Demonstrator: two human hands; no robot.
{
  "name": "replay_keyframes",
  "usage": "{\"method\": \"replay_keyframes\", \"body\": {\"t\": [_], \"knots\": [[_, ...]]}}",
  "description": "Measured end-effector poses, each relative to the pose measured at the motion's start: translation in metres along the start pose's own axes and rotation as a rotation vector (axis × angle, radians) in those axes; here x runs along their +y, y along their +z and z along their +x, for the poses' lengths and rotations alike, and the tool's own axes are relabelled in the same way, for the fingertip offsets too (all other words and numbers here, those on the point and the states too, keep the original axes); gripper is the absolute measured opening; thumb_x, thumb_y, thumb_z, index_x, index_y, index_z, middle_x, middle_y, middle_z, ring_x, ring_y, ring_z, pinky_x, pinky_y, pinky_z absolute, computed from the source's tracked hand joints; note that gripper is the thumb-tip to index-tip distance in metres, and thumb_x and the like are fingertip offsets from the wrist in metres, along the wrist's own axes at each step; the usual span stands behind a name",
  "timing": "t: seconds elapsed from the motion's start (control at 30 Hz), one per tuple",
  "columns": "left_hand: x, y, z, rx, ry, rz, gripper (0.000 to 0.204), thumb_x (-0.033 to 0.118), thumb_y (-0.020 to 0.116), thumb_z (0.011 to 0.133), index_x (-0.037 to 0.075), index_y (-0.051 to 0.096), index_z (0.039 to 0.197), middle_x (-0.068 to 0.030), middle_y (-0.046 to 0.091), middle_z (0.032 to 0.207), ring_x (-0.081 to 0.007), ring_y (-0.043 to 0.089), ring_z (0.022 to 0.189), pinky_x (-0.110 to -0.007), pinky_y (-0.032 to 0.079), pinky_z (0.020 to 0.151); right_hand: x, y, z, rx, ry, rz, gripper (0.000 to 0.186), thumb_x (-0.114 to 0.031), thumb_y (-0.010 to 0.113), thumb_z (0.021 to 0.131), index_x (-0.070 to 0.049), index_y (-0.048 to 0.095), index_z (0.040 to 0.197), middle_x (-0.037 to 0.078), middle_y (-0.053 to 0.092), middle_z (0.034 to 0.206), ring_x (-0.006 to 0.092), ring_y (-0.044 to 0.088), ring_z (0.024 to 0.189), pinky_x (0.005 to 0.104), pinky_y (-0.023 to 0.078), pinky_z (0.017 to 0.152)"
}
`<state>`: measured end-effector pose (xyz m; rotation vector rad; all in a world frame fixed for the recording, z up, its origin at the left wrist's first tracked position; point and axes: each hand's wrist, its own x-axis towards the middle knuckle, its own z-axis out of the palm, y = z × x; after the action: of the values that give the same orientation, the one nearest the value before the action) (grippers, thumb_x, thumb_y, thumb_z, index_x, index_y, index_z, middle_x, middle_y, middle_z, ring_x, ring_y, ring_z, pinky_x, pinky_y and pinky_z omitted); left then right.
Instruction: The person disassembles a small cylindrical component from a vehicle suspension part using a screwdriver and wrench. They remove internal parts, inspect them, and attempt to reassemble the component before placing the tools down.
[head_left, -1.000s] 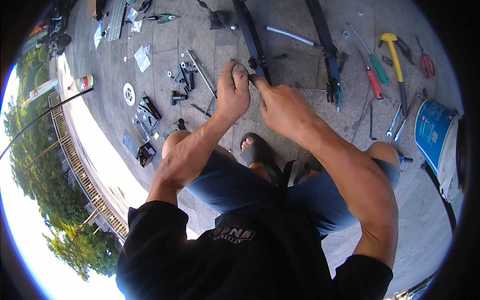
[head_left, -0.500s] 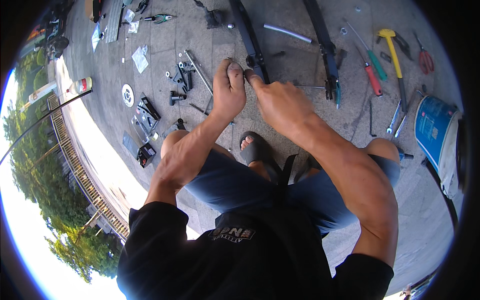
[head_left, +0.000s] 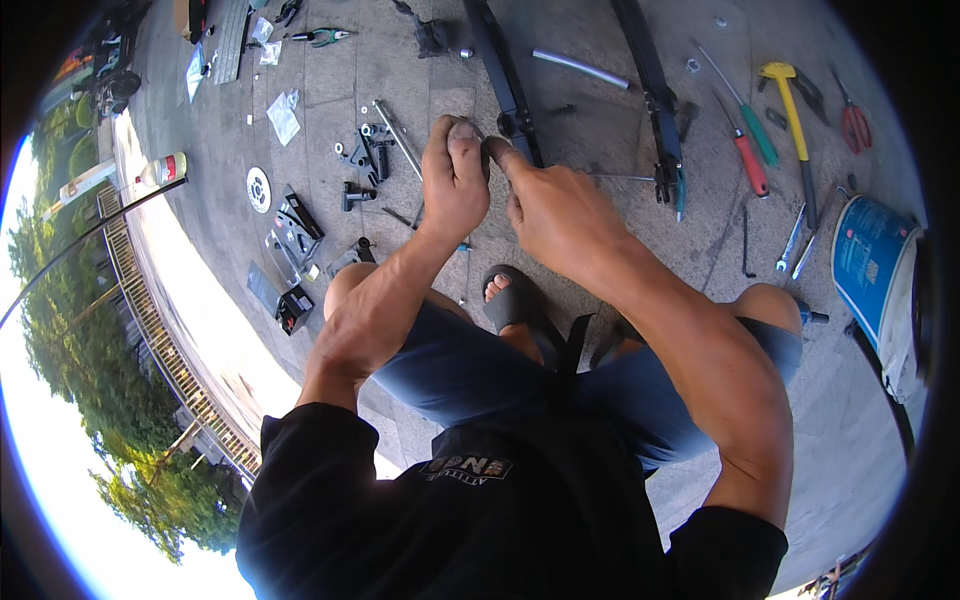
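Close together above the paving, my two hands meet around a small dark piece that the fingers mostly cover. My left hand [head_left: 458,178] is closed, its thumb laid on top of the piece. With fingers curled and the thumb and forefinger brought to the same spot, my right hand [head_left: 556,205] is closed as well. What kind of part sits between them cannot be made out. Just beyond the hands lies a long black metal bar [head_left: 497,70]. A second black bar [head_left: 652,95], with a forked end, lies to its right.
To the left lie a silver disc [head_left: 259,190], black brackets [head_left: 362,150], a long metal rod [head_left: 398,138] and a plastic bag [head_left: 283,117]. On the right are a yellow hammer [head_left: 788,108], a red screwdriver [head_left: 752,165], red-handled pliers [head_left: 855,128], wrenches [head_left: 790,240] and a blue bucket [head_left: 870,258].
Both hands stay together in nearly the same place. The right fingers have shifted slightly, and one fingertip now shows below the hand. The whole view has moved a little.
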<state>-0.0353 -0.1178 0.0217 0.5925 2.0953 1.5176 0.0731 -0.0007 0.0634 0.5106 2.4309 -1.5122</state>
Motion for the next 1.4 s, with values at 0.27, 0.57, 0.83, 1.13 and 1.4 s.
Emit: {"method": "replay_keyframes", "body": {"t": [0.27, 0.57, 0.83, 1.13, 1.4], "knots": [[0.027, -0.004, 0.002, 0.094, 0.015, -0.152, 0.03, 0.033, 0.037, 0.097, 0.006, 0.048, 0.095, -0.0029, 0.049, 0.075, -0.0091, 0.046, 0.06, -0.023, 0.038, 0.052, -0.017, -0.007, -0.009, 0.116, -0.155, 0.073, 0.055, -0.008, 0.055, 0.085, -0.004, 0.039, 0.138, 0.023, 0.063, 0.07, 0.0419, 0.063, 0.065, 0.051, 0.05, 0.062], [0.031, -0.005, 0.001, 0.11, -0.012, -0.219, 0.037, 0.042, 0.038, 0.095, 0.006, 0.047, 0.091, -0.0055, 0.053, 0.071, -0.01, 0.047, 0.058, -0.023, 0.036, 0.048, -0.02, -0.007, -0.009, 0.106, -0.182, -0.096, 0.043, -0.011, 0.052, 0.088, 0.005, 0.04, 0.127, 0.021, 0.065, 0.069, 0.0353, 0.067, 0.064, 0.0433, 0.055, 0.061], [0.02, -0.001, 0.006, 0.188, 0.077, 0.015, 0.037, 0.036, 0.033, 0.101, 0.006, 0.049, 0.085, -0.0036, 0.05, 0.064, -0.0095, 0.043, 0.052, -0.024, 0.034, 0.046, -0.018, -0.005, -0.004, 0.019, -0.114, -0.023, 0.019, -0.012, 0.05, 0.089, 0.006, 0.048, 0.096, 0.025, 0.064, 0.069, 0.0372, 0.067, 0.064, 0.0447, 0.055, 0.062], [0.008, 0.007, 0.003, 0.098, -0.017, 0.108, 0.023, 0.016, 0.042, 0.097, 0.001, 0.049, 0.081, -0.0018, 0.044, 0.063, -0.0076, 0.039, 0.058, -0.028, 0.035, 0.051, -0.006, 0.016, 0.009, -0.059, 0.079, 0.246, 0.022, -0.011, 0.048, 0.089, 0.009, 0.047, 0.099, 0.031, 0.061, 0.073, 0.0444, 0.063, 0.068, 0.0492, 0.052, 0.066], [-0.016, 0.008, -0.001, 0.035, -0.065, 0.233, 0.022, 0.016, 0.045, 0.095, -0.001, 0.05, 0.082, -0.0094, 0.047, 0.06, -0.0157, 0.046, 0.056, -0.034, 0.041, 0.054, 0.012, 0.023, 0.013, -0.118, 0.135, 0.088, 0.022, -0.014, 0.049, 0.09, 0.007, 0.053, 0.096, 0.03, 0.062, 0.084, 0.0458, 0.062, 0.084, 0.05, 0.049, 0.074]]}}
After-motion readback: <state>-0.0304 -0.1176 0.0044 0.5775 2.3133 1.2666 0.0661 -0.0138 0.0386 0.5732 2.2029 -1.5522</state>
